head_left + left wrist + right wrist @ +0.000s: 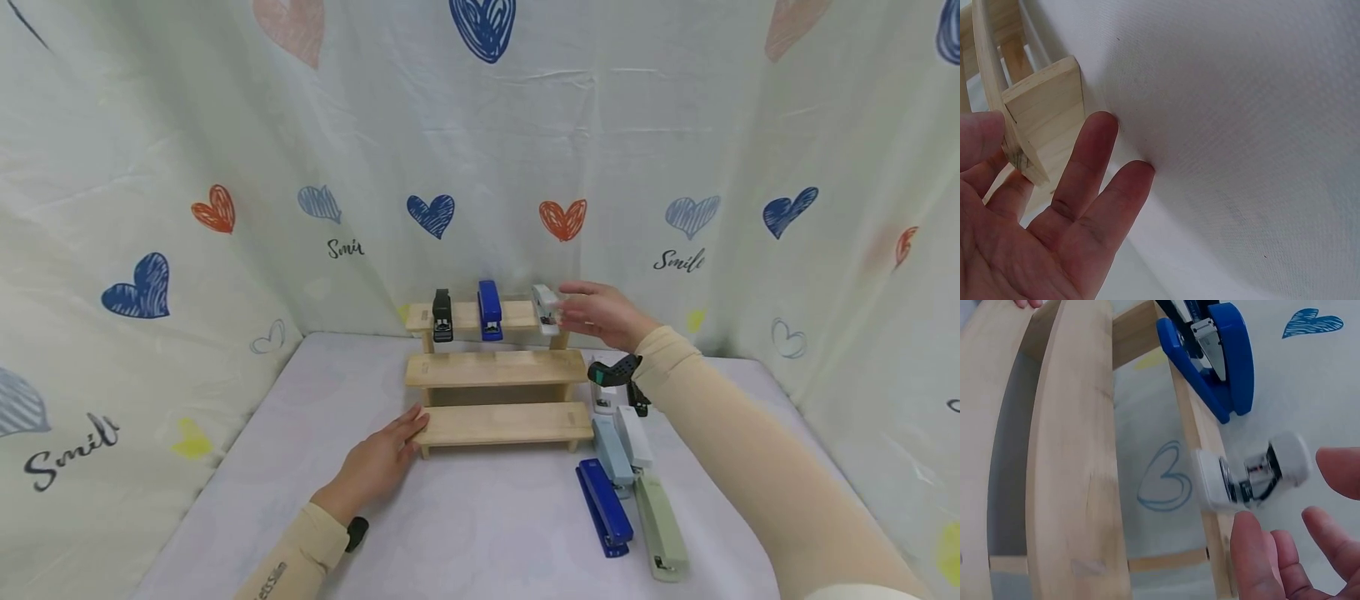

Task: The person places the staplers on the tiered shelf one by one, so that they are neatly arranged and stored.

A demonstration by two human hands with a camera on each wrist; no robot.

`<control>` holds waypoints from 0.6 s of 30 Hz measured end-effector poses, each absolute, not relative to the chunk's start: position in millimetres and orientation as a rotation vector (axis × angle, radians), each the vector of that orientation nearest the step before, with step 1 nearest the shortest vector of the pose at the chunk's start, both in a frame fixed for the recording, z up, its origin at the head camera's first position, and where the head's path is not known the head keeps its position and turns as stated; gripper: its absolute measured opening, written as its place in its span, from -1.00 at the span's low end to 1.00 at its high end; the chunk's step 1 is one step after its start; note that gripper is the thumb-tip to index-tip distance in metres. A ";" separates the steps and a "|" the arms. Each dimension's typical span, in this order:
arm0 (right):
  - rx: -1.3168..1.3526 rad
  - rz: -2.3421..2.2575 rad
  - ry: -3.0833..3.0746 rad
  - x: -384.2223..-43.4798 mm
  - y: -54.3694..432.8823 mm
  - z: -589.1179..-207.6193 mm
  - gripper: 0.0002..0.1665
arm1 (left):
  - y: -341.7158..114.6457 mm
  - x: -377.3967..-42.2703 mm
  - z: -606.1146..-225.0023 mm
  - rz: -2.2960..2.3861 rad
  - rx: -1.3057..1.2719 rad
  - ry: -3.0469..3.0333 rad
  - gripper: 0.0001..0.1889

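Note:
A three-tier wooden rack (495, 369) stands on the table. My left hand (378, 458) holds the left end of its lowest board; in the left wrist view the thumb and forefinger are around the board end (1022, 156), and two other fingers stretch out beside it. On the top tier stand a black stapler (442, 315), a blue stapler (490, 310) and, at the right end, a white stapler (545, 309). My right hand (603, 315) is right beside the white stapler, thumb and fingers spread apart. The right wrist view shows nothing gripped between them.
Right of the rack, several more staplers lie on the table: a dark blue one (604, 507), a light blue one (613, 454), a white one (633, 437) and a pale green one (660, 527). Others are partly hidden behind my right wrist. A heart-printed curtain (480, 150) hangs behind the table.

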State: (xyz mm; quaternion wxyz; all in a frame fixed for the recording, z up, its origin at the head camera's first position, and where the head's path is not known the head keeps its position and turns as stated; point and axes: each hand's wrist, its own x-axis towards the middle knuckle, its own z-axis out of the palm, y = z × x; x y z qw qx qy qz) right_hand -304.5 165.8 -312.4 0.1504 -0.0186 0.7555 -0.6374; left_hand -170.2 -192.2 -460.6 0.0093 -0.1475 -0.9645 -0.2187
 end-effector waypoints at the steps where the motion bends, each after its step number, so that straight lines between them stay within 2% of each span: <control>1: -0.060 -1.824 2.172 -303.2 170.2 -312.5 -0.32 | -191.9 -169.9 -460.2 -0.683 -0.458 -3.015 -0.47; 9: -0.064 -1.724 2.195 -291.8 214.2 -323.2 -0.31 | -190.5 -168.5 -457.2 -0.682 -0.461 -3.016 -0.47; 18: 0.006 -1.636 2.271 -277.7 268.3 -369.3 -0.29 | -191.3 -171.2 -461.6 -0.668 -0.459 -3.012 -0.46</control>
